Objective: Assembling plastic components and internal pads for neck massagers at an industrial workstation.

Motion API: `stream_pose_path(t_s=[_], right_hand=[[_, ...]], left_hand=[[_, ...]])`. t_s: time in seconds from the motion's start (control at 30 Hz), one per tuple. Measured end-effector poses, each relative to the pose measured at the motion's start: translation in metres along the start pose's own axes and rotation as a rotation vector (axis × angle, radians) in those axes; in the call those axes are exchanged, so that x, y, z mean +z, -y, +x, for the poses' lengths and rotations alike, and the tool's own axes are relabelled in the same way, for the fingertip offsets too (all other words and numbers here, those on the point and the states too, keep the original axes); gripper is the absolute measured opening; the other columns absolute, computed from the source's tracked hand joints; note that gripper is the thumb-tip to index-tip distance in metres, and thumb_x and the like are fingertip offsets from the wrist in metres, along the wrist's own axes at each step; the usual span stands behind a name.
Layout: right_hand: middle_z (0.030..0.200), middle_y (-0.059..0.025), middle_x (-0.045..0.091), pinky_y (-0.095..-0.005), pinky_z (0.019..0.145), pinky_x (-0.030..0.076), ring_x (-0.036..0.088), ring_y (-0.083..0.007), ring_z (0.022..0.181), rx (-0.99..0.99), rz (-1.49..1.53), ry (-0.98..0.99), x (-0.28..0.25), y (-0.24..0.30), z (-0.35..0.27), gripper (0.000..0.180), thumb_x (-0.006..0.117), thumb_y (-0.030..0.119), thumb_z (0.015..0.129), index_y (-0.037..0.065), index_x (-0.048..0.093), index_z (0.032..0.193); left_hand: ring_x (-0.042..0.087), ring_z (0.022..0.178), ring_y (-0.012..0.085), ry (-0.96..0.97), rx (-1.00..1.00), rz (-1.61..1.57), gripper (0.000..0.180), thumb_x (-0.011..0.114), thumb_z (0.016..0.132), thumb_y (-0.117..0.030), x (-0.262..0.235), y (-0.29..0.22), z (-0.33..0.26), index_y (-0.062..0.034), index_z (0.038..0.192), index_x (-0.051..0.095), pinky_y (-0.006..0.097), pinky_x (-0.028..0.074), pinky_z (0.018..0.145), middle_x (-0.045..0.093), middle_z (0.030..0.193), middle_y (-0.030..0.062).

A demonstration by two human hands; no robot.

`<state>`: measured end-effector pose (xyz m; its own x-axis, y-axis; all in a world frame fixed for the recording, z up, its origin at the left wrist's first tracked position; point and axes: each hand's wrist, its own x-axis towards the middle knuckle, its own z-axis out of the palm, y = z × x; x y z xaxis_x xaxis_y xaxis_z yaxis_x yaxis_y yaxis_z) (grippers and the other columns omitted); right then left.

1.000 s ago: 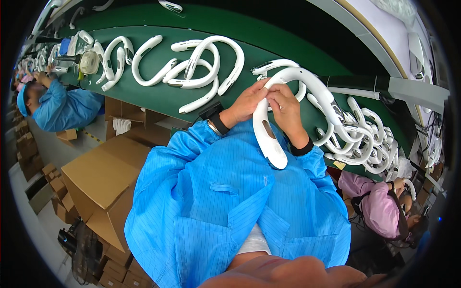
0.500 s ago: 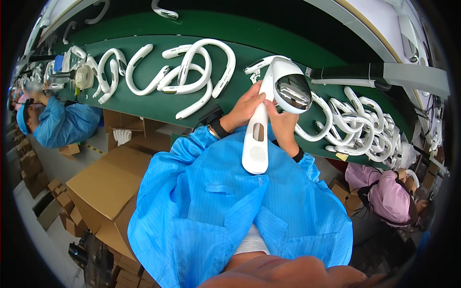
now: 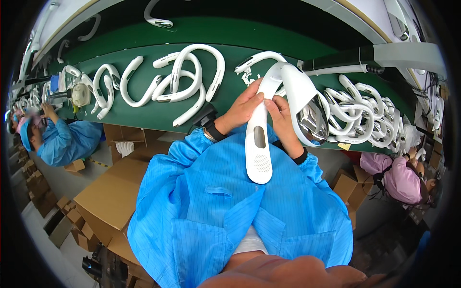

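Observation:
Both hands hold a white U-shaped neckband device in front of my chest. Its near arm hangs down, with a dark slot and a perforated patch at the rounded end. The other arm, which bears a shiny mirror-like panel, curves away to the right. My left hand grips the near arm's upper part from the left, thumb on its face. From the right, my right hand closes round the same part with its thumb near the left one; some of its fingers are hidden behind the device.
More white neckbands lie on the green bench ahead, with a heap of neckbands at right. Small white pieces lie beyond my hands. A black-and-grey support arm crosses at right. Cardboard boxes stand left; co-workers sit either side.
The device has turned in my hands: its mirror-panelled arm has swung right and toward me, and the perforated end has dropped slightly. Both hands keep their hold.

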<state>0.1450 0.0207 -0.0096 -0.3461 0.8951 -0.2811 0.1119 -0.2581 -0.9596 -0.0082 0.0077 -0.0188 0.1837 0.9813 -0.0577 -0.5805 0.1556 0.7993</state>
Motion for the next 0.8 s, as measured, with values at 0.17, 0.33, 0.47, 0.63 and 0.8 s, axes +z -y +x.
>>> stream_pose_path(t_s=[0.17,0.33,0.47,0.63,0.8], right_hand=[[0.1,-0.0103,0.064,-0.0276,0.081,0.048,0.06,-0.0162,0.091,-0.074,0.065,-0.133,-0.002,0.019,-0.02,0.027,0.06,0.013,0.089,-0.002,0.058,0.112],[0.113,-0.0122,0.061,-0.0291,0.087,0.047,0.059,-0.0177,0.1,-0.132,-0.036,-0.098,0.003,0.044,-0.022,0.037,0.062,0.012,0.083,-0.001,0.055,0.117],[0.087,-0.0068,0.063,-0.0252,0.071,0.048,0.057,-0.0107,0.08,0.114,0.405,-0.188,0.014,0.014,-0.019,0.017,0.058,0.017,0.09,0.001,0.061,0.095],[0.092,-0.0072,0.064,-0.0266,0.079,0.048,0.059,-0.0111,0.083,0.136,0.294,-0.144,0.015,0.032,-0.018,0.02,0.056,0.014,0.091,0.0,0.059,0.104],[0.093,-0.0069,0.063,-0.0263,0.08,0.046,0.059,-0.0131,0.084,-0.128,-0.064,-0.153,0.013,0.047,-0.022,0.02,0.054,0.013,0.092,-0.001,0.058,0.106]], left_hand=[[0.049,0.111,0.0201,0.016,0.145,0.445,0.049,0.04,0.098,-0.022,0.01,-0.024,-0.003,-0.0022,0.142,0.028,0.031,0.039,0.095,0.047,0.126,0.0113],[0.052,0.109,0.0291,0.105,0.15,0.713,0.049,0.042,0.094,-0.018,0.005,-0.044,-0.006,-0.0004,0.139,0.033,0.033,0.041,0.093,0.05,0.12,0.0178],[0.058,0.101,0.0283,0.086,0.095,0.668,0.051,0.043,0.092,-0.014,0.007,-0.039,-0.001,-0.0018,0.141,0.031,0.033,0.045,0.086,0.055,0.119,0.0185],[0.063,0.084,0.0266,0.071,0.131,0.736,0.052,0.044,0.091,-0.012,0.013,-0.043,-0.001,-0.0026,0.141,0.032,0.033,0.048,0.075,0.061,0.101,0.0182],[0.063,0.072,0.0268,-0.016,0.168,0.75,0.048,0.048,0.089,-0.008,0.013,-0.032,0.001,-0.0047,0.136,0.039,0.031,0.048,0.065,0.062,0.088,0.0178]])
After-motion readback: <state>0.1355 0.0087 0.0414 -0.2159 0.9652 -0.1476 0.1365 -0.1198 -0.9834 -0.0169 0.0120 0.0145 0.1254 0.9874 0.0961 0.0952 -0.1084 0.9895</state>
